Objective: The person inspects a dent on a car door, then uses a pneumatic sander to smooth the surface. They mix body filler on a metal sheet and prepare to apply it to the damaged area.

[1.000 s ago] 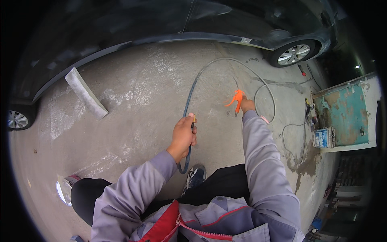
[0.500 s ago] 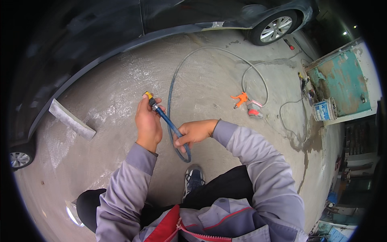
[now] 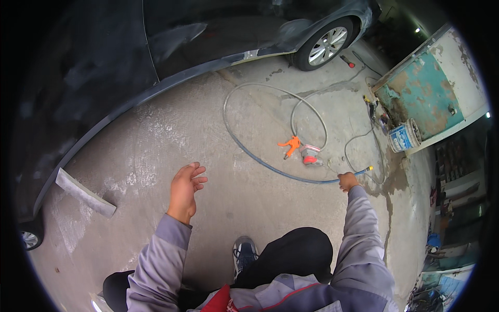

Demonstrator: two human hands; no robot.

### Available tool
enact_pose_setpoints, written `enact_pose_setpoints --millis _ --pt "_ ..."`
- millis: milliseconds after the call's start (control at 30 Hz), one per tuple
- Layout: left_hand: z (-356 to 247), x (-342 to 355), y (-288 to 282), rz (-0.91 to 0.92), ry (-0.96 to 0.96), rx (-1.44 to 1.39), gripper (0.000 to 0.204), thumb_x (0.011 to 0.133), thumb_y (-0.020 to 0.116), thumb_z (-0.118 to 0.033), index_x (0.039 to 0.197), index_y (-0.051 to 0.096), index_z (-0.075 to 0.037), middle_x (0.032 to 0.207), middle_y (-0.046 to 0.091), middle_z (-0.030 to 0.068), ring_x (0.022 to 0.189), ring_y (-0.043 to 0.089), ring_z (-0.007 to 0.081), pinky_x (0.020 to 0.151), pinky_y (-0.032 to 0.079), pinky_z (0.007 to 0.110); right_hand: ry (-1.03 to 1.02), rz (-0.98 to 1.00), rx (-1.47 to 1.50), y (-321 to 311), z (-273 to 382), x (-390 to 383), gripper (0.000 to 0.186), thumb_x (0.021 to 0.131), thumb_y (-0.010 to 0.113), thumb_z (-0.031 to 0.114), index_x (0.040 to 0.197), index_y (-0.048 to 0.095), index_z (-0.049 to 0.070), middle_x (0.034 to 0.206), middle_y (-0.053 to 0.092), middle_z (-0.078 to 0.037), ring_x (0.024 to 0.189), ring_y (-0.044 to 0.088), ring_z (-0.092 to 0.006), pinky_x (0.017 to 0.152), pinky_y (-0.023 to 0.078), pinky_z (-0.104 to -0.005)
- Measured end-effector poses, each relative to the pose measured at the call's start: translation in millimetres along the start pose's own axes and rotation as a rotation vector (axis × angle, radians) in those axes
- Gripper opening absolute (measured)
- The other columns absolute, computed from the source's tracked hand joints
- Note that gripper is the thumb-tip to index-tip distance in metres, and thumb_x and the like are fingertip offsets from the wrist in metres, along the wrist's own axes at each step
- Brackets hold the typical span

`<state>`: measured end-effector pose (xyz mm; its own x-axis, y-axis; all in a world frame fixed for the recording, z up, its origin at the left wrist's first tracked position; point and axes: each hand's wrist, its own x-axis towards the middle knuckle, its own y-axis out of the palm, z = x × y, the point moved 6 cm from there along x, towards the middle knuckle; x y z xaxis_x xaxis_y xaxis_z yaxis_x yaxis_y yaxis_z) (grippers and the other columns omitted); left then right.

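Observation:
My right hand (image 3: 348, 181) is stretched out to the right and grips the end of a blue air hose (image 3: 270, 166) just behind its brass fitting (image 3: 368, 169). The hose lies on the concrete floor and curves away in a grey loop toward the car. My left hand (image 3: 185, 191) hovers over the floor with fingers apart and holds nothing. An orange blow gun (image 3: 289, 146) and a red and grey tool (image 3: 311, 155) lie on the floor inside the hose loop, left of my right hand.
A dark car (image 3: 156, 47) spans the top, its wheel (image 3: 325, 46) at upper right. A grey sanding block (image 3: 83, 191) lies at left. A rusty teal cabinet (image 3: 426, 99) and a bucket (image 3: 403, 138) stand at right. My shoe (image 3: 244, 255) shows below.
My left hand has let go of the hose end and opened. My right hand took the hose end and carried it far to the right, laying the hose on the floor.

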<state>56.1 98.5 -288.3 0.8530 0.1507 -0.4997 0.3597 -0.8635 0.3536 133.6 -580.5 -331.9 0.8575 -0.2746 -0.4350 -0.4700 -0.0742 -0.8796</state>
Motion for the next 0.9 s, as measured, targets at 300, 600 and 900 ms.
enact_pose_setpoints --millis 300,600,900 --pt "-57.7 -34.3 2.4 0.045 0.195 0.091 0.044 0.106 0.057 -0.032 0.133 0.062 0.001 0.117 0.071 0.0111 0.093 0.066 0.0173 0.084 0.049 0.031 -1.007 -0.442 0.566 -109.3 470.2 -49.4 0.019 0.094 0.056 0.021 0.091 0.067 0.005 0.096 0.072 -0.022 0.09 0.068 -0.045 0.081 0.055 -0.0554" --pt "-135.6 -128.2 -123.0 -0.239 0.486 0.297 0.038 0.107 0.059 -0.031 0.13 0.066 -0.002 0.114 0.073 0.0065 0.093 0.065 0.0116 0.086 0.048 0.028 -1.548 0.228 0.298 -11.2 693.3 -288.5 0.025 0.098 0.05 0.019 0.109 0.067 0.004 0.103 0.074 -0.025 0.096 0.071 -0.044 0.087 0.054 -0.0538" --pt "-113.8 -223.3 -218.1 -0.503 0.421 0.267 0.037 0.106 0.06 -0.031 0.126 0.065 0.0 0.106 0.071 0.0074 0.086 0.063 0.012 0.082 0.048 0.028 -1.532 0.421 0.336 25.0 714.5 -320.7 0.026 0.093 0.055 0.01 0.113 0.068 0.001 0.109 0.073 -0.025 0.108 0.069 -0.0405 0.092 0.054 -0.0481"
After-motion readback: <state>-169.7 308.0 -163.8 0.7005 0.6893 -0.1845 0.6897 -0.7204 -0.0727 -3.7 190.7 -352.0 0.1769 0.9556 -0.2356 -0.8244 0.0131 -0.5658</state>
